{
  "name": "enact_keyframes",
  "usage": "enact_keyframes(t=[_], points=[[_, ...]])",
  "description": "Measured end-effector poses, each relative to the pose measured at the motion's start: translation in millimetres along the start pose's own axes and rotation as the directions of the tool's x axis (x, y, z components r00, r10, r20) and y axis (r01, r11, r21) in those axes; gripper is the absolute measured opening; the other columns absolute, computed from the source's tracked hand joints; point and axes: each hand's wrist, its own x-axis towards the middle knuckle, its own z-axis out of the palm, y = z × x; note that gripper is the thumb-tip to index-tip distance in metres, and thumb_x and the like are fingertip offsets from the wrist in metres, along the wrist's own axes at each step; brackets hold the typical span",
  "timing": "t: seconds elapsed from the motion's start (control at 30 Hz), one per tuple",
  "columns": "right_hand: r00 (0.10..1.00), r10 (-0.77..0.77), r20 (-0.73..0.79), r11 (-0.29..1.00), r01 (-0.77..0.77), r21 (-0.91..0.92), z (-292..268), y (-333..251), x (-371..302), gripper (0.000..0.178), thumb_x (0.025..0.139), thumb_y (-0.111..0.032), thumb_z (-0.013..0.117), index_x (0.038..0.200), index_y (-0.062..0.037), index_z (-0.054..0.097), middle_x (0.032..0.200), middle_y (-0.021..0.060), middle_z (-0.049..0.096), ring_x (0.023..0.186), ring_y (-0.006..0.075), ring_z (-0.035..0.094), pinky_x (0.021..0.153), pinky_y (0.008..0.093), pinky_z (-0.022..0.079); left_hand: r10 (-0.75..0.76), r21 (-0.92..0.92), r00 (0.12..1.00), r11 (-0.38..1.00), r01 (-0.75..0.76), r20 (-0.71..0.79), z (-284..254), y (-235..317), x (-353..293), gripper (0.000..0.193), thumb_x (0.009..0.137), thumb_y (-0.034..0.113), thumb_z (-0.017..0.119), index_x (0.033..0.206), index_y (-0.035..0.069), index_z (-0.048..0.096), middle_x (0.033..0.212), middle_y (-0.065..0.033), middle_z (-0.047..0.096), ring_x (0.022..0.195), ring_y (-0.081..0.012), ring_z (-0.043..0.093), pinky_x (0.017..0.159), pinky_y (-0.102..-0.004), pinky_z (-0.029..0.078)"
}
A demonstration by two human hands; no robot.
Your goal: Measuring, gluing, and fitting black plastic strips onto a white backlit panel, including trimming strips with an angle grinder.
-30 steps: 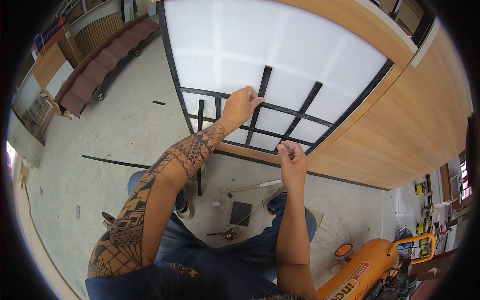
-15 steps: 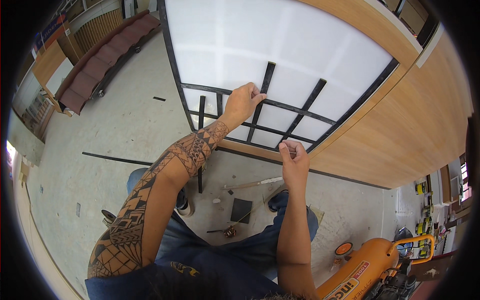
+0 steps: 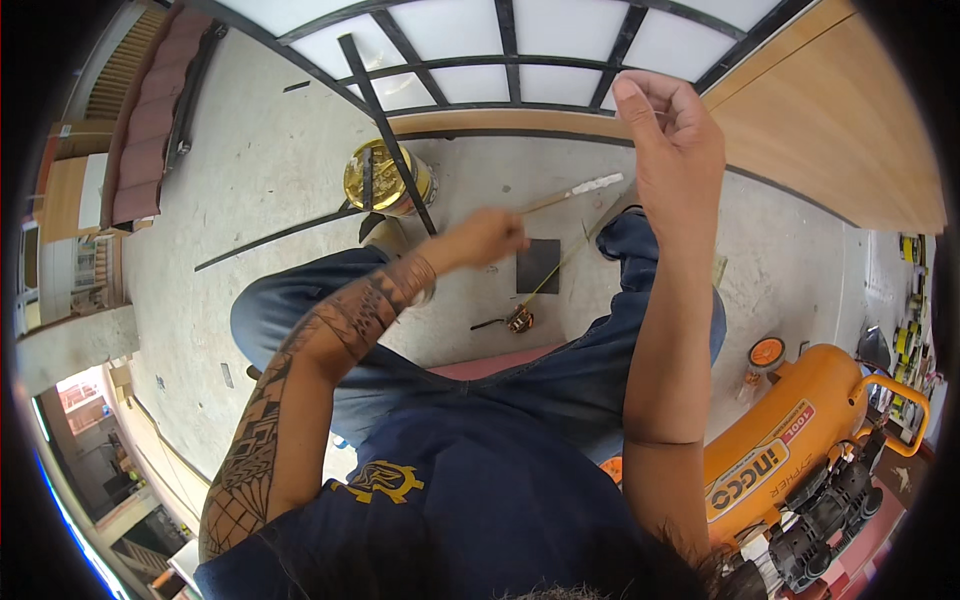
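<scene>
My left hand [image 3: 485, 240], blurred by motion, is above the floor between my knees. Its fingers are too smeared to read, and a loose long black strip [image 3: 385, 135] stands slanted just beyond it. My right hand [image 3: 672, 125] is raised in front of the lower right part of a white panel [image 3: 560, 27] crossed by black strips. Its fingers curl toward the thumb; whatever they pinch is too small to make out. Past my left hand stands a round tin with a golden lid [image 3: 367, 180], with a short black piece [image 3: 368, 178] on top.
A dark square sheet [image 3: 538, 267], a stick with a whitish end [image 3: 575, 192] and a small tape measure-like reel [image 3: 519, 318] lie on the floor. Another black strip [image 3: 275, 240] lies left. An orange air compressor [image 3: 790, 440] stands right, wooden panelling [image 3: 830, 120] beyond it.
My left hand has left the strip on the panel and come down toward me over the floor. My right hand stays curled near the panel. The view has tipped downward, showing the tin.
</scene>
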Motion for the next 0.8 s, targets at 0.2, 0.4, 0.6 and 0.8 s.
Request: enact_keyframes(t=[0.2,0.4,0.6,0.8], points=[[0.997,0.071,0.006,0.990,-0.071,0.120,9.2,-17.0,-0.2,0.032,0.099,-0.028,0.079,0.113,0.0009,0.075,0.098,0.0060,0.076,0.086,0.0108,0.067,0.077,0.0264,0.052,-0.360,0.116,0.864,0.933,0.341,0.353,188.9,-84.8,-58.8,0.069,0.089,0.040,0.080,0.136,-0.003,0.054,0.129,-0.0283,0.066,0.118,-0.0452,0.068,0.097,-0.0522,0.057],[0.990,0.126,0.065,0.991,-0.129,0.034,9.7,-11.3,-11.0,0.028,0.100,-0.023,0.077,0.113,0.0015,0.072,0.100,0.0083,0.077,0.089,0.0129,0.069,0.086,0.0280,0.055,-0.532,0.115,0.843,0.845,0.523,0.076,258.2,-50.8,-48.5,0.078,0.086,0.045,0.085,0.138,0.001,0.047,0.134,-0.0234,0.059,0.128,-0.0431,0.062,0.100,-0.0529,0.059],[0.982,0.145,0.122,0.986,-0.153,0.061,1.5,-3.2,-16.7,0.028,0.101,-0.022,0.076,0.117,0.0001,0.072,0.102,0.0073,0.076,0.091,0.0128,0.069,0.086,0.0296,0.054,-0.580,0.081,0.810,0.814,0.575,0.086,268.3,-56.5,-34.0,0.067,0.095,0.037,0.074,0.141,-0.001,0.043,0.138,-0.0254,0.059,0.126,-0.0447,0.063,0.098,-0.0510,0.060],[0.990,0.083,0.115,0.993,-0.092,0.071,10.0,-5.5,-11.5,0.028,0.101,-0.024,0.076,0.116,-0.0002,0.072,0.099,0.0060,0.075,0.087,0.0115,0.067,0.081,0.0285,0.053,-0.115,-0.341,0.872,0.890,0.304,0.475,194.5,-90.5,-47.7,0.067,0.090,0.026,0.069,0.143,-0.003,0.040,0.120,-0.0192,0.067,0.097,-0.0302,0.071,0.081,-0.0414,0.059]])
